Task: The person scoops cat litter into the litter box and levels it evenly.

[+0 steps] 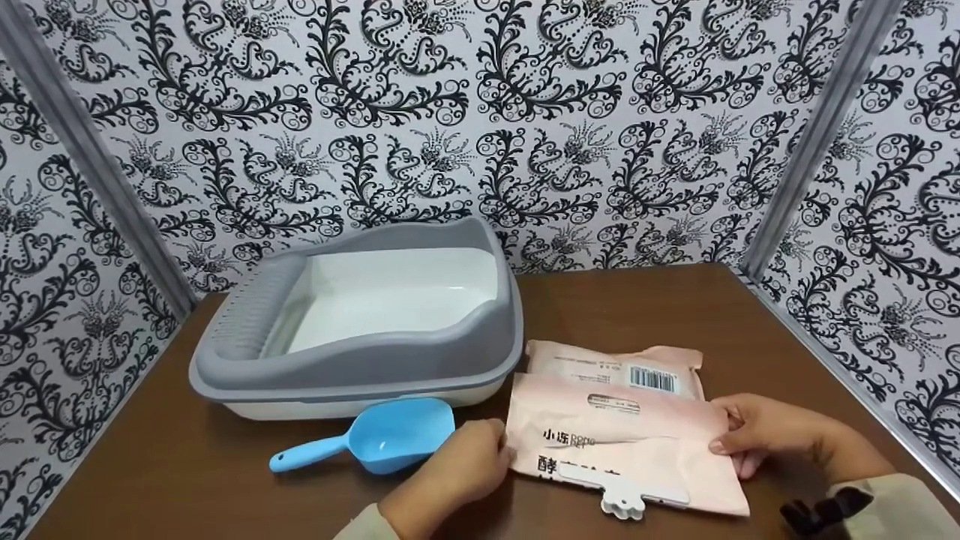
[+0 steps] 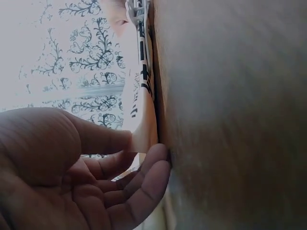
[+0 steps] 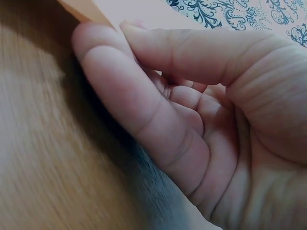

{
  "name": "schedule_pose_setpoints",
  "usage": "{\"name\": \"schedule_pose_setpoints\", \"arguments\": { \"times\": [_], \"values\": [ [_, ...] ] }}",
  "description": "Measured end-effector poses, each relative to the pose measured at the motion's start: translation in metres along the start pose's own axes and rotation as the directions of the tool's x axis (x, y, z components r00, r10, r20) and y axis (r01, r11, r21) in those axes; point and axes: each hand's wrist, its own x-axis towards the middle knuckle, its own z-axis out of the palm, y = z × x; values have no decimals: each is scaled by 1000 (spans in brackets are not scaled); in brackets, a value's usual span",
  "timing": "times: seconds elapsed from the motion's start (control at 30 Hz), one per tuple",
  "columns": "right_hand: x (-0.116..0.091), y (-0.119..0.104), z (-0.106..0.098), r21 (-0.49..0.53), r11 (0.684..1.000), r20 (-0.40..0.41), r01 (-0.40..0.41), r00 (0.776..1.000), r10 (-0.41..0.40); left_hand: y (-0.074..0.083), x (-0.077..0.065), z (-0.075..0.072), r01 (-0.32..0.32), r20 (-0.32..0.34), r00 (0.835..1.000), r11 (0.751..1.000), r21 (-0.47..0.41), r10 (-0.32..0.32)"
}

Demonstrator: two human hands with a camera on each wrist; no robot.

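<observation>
A pale pink packet (image 1: 637, 450) with black print lies at the front right of the table in the head view. Along its near edge sits a white clip (image 1: 622, 504) with a paw-shaped grip. My left hand (image 1: 472, 457) pinches the packet's left edge between thumb and fingers, and the left wrist view shows the thumb (image 2: 108, 139) on the pink film. At the opposite edge, my right hand (image 1: 772, 439) pinches the packet too. In the right wrist view, thumb and forefinger meet on a pink corner (image 3: 88, 9). Behind the print, a pink section with a barcode (image 1: 652, 379) shows.
A grey and white litter box (image 1: 360, 367) stands at the back left. In front of it lies a blue scoop (image 1: 397, 435), handle pointing left, close to my left hand. The brown table (image 1: 622, 307) is enclosed by patterned walls (image 1: 480, 135).
</observation>
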Motion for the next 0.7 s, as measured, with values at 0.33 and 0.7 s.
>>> {"name": "schedule_pose_setpoints", "arguments": {
  "times": [0.33,0.7],
  "values": [
    [-6,-51,32,-438,872,-360,-219,931,53,4,-1,0,-50,-50,997,989,137,57],
    [-11,-101,96,-886,448,-287,-122,901,-324,35,10,-5,-480,134,864,717,506,485]
  ]
}}
